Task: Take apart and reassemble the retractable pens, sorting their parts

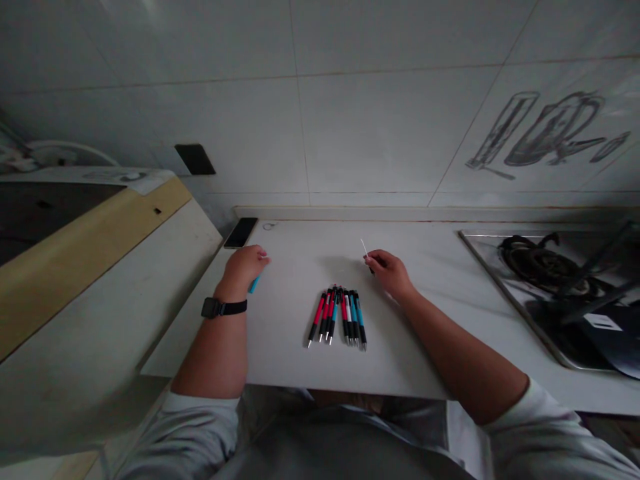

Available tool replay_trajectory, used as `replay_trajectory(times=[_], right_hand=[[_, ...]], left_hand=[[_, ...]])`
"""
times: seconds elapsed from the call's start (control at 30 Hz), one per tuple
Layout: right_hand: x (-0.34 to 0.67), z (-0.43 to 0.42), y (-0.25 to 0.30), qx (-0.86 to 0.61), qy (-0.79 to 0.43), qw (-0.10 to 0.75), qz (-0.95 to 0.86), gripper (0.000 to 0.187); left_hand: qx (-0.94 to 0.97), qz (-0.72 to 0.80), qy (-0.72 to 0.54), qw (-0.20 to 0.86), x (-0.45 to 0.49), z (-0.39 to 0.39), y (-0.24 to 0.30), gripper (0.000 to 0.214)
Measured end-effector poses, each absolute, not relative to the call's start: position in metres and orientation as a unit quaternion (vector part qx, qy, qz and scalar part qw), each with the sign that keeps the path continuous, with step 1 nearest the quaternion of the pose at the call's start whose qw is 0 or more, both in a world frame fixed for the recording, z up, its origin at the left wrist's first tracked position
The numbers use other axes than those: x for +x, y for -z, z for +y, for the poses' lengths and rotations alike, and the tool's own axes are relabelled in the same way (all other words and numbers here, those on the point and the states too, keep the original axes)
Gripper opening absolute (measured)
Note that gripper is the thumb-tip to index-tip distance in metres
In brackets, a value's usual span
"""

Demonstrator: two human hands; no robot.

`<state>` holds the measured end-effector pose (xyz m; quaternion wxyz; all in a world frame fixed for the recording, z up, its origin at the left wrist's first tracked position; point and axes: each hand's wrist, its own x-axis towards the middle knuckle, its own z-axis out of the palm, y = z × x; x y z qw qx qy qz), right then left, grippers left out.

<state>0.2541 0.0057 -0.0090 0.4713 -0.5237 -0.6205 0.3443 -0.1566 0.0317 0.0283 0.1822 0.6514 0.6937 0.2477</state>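
On the left, my left hand (245, 265) is closed around a blue pen barrel (255, 285), whose lower end sticks out under the fingers. My right hand (390, 270) pinches a dark pen part with a thin white refill (364, 247) pointing up from the fingertips. Between and nearer than the hands lie several click pens in two fanned groups. The left group has red pens (317, 317) and a blue one (333, 319); the right group has a red pen, a white pen (349, 313) and blue pens (361, 320). Their metal tips point toward me.
A black phone (241, 233) lies at the counter's back left, beside a small ring-shaped mark (269, 227). A gas stove (545, 267) is set into the counter (430, 333) at right. At left stands a pale cabinet (125, 287). The tiled wall (360, 133) bounds the back.
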Motion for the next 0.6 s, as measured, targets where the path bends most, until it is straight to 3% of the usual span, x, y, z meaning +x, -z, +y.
replay_trajectory(times=[0.07, 0.23, 0.6], right_hand=[[0.248, 0.002, 0.006, -0.487, -0.413, 0.503, -0.583, 0.039], [0.226, -0.011, -0.001, -0.432, -0.504, 0.529, -0.529, 0.038], [0.2, -0.013, 0.002, -0.412, -0.456, 0.526, -0.588, 0.032]], left_hand=[[0.687, 0.641, -0.293, 0.177, -0.127, 0.026, -0.035, 0.022], [0.735, 0.467, -0.351, 0.346, -0.038, -0.001, -0.032, 0.036], [0.736, 0.399, -0.362, 0.409, 0.011, -0.012, -0.008, 0.022]])
